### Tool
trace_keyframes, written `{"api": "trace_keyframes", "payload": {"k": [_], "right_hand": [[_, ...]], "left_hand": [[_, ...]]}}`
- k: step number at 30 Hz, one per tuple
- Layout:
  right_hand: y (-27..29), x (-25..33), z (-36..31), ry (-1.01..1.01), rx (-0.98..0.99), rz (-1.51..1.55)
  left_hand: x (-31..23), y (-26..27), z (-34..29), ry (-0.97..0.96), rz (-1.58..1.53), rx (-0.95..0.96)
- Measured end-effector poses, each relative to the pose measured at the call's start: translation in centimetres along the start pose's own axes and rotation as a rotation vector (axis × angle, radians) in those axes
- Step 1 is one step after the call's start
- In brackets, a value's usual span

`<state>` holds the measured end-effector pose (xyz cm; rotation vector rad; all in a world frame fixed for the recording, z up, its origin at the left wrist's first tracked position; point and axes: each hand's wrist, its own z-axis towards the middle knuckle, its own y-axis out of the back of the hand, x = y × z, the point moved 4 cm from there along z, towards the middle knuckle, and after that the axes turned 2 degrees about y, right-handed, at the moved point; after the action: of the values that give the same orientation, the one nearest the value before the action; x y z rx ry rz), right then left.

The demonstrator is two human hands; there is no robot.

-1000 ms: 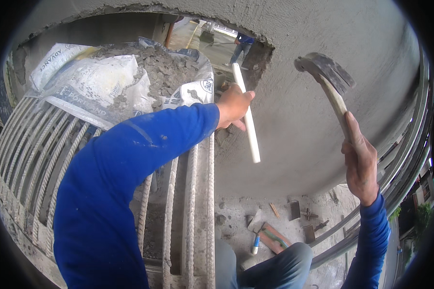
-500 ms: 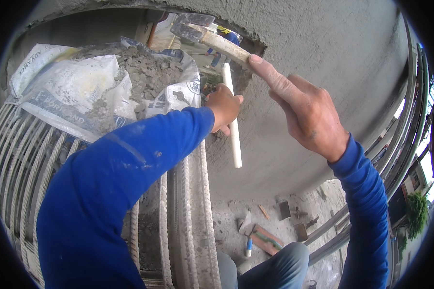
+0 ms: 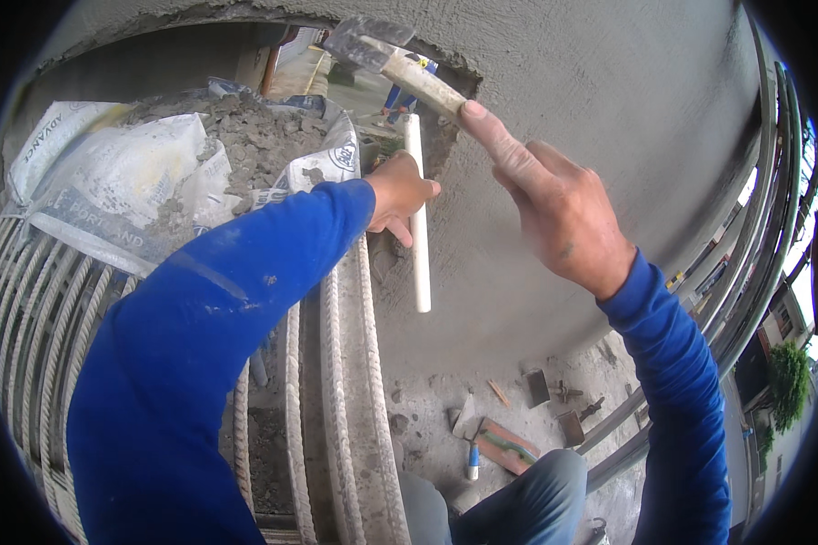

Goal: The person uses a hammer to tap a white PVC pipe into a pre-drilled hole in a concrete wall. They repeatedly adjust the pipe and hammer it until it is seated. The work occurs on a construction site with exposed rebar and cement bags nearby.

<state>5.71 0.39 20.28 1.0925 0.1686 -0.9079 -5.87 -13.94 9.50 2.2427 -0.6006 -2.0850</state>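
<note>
My left hand (image 3: 398,198) is closed around a white plastic pipe (image 3: 420,263), held nearly upright in front of the grey plastered wall. Up and to the right, my right hand (image 3: 568,213) grips a claw hammer (image 3: 424,84) by its pale, dusty handle, the index finger stretched along it. The hammer's grey metal head (image 3: 370,44) is above the pipe's upper end, apart from it. Part of my left hand's grip is hidden behind the pipe.
Left of my arm, cement bags (image 3: 127,173) and crumbled mortar (image 3: 264,132) lie on ribbed steel bars (image 3: 41,309). Behind the pipe, the wall (image 3: 600,91) has a rough-edged opening, a person (image 3: 400,98) beyond. Below lie a trowel (image 3: 468,436) and a float (image 3: 507,447). Metal rails (image 3: 763,227) run along the right.
The surroundings, both hands and the pipe appear a little farther left in the picture. The hammer head stays at nearly the same place in view. Both grips are kept.
</note>
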Motion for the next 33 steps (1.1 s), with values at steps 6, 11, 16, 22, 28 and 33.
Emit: {"api": "trace_keyframes", "payload": {"k": [6, 11, 16, 22, 28, 33], "right_hand": [[-1.7, -3.1, 0.3, -0.129, 0.272, -0.047], [1.0, 0.6, -0.5, -0.065, 0.031, -0.003], [-2.5, -2.9, -1.9, -0.172, 0.214, -0.012], [-0.7, -0.5, -2.6, -0.111, -0.03, 0.105], [-3.7, -2.5, -2.6, -0.287, 0.2, 0.105], [-1.4, -0.1, -2.5, -0.119, -0.115, 0.125]], "left_hand": [[-0.9, 0.3, -0.2, -0.055, 0.081, 0.06], [0.1, 1.5, 1.0, -0.019, 0.204, 0.111], [-1.1, 1.4, 0.1, -0.084, 0.201, 0.054], [0.0, 1.2, 1.9, -0.043, 0.167, 0.124], [0.1, 1.8, 0.5, -0.035, 0.127, 0.101], [-1.3, 1.6, -0.7, -0.094, 0.09, 0.121]]}}
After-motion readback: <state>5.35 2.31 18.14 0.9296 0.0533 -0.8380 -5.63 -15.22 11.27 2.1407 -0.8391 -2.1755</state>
